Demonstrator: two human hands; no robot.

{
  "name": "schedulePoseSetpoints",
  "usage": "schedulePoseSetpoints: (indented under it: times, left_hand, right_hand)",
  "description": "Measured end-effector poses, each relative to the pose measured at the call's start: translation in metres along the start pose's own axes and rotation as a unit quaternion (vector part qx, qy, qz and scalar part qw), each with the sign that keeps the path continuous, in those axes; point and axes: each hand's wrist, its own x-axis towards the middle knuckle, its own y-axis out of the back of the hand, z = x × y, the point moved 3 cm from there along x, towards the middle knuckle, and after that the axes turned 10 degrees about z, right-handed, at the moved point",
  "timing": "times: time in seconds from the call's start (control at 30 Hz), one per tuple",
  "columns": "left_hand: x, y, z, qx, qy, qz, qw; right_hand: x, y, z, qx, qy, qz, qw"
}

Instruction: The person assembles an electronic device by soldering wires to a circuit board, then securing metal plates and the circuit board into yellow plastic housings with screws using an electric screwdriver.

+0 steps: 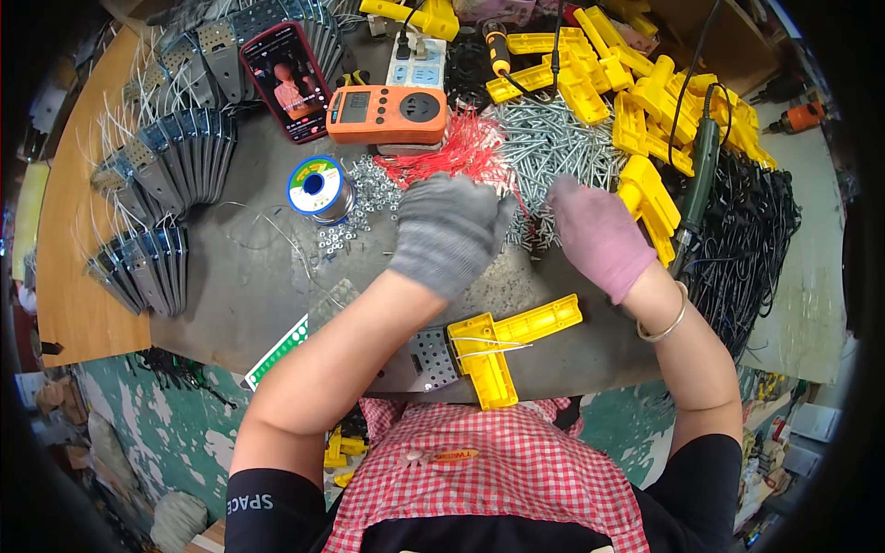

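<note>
My left hand (450,235), in a grey striped glove, reaches to the near edge of a pile of thin red wires (456,150). Its fingers are curled in, and what they hold, if anything, is hidden. At the right side of a heap of silver screws (558,138) is my right hand (604,238) in a pink glove. Its fingers are bent together, their tips hidden from me. Nearer my body lies a yellow plastic handle shell (493,364) with white wires across it, joined to a perforated metal plate (433,358).
Fanned metal plates with white wires (171,166) line the left. A solder spool (318,189), small nuts (373,184), an orange meter (387,115) and a phone (286,83) stand ahead. Yellow shells (650,198), a soldering iron (701,161) and black cables (747,249) fill the right.
</note>
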Motion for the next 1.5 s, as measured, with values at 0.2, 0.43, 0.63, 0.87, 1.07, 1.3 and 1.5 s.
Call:
schedulePoseSetpoints:
  times: [0.2,0.43,0.63,0.87,1.07,1.3,1.5]
  left_hand:
    - [-0.009,-0.033,-0.019,0.080,0.030,-0.061,0.994]
    - [-0.054,0.004,-0.013,-0.093,-0.070,-0.007,0.993]
    - [-0.075,0.014,-0.012,-0.277,0.064,-0.037,0.958]
    - [-0.093,0.016,-0.005,-0.195,0.045,-0.006,0.980]
    - [-0.095,0.009,-0.023,-0.326,0.109,-0.014,0.939]
    - [-0.099,0.009,-0.023,-0.295,0.104,0.025,0.949]
    - [-0.105,0.004,-0.018,-0.316,0.109,0.016,0.942]
  right_hand:
    - [-0.023,-0.026,-0.030,0.370,-0.088,-0.167,0.910]
    - [-0.072,-0.018,-0.050,0.538,-0.246,-0.208,0.779]
    - [-0.044,0.000,-0.051,0.599,-0.279,-0.161,0.733]
    - [-0.044,-0.018,-0.055,0.622,-0.285,-0.173,0.709]
    - [-0.053,-0.029,-0.050,0.674,-0.322,-0.194,0.636]
    - [-0.048,-0.012,-0.055,0.593,-0.274,-0.163,0.739]
    - [-0.056,-0.009,-0.055,0.559,-0.293,-0.141,0.762]
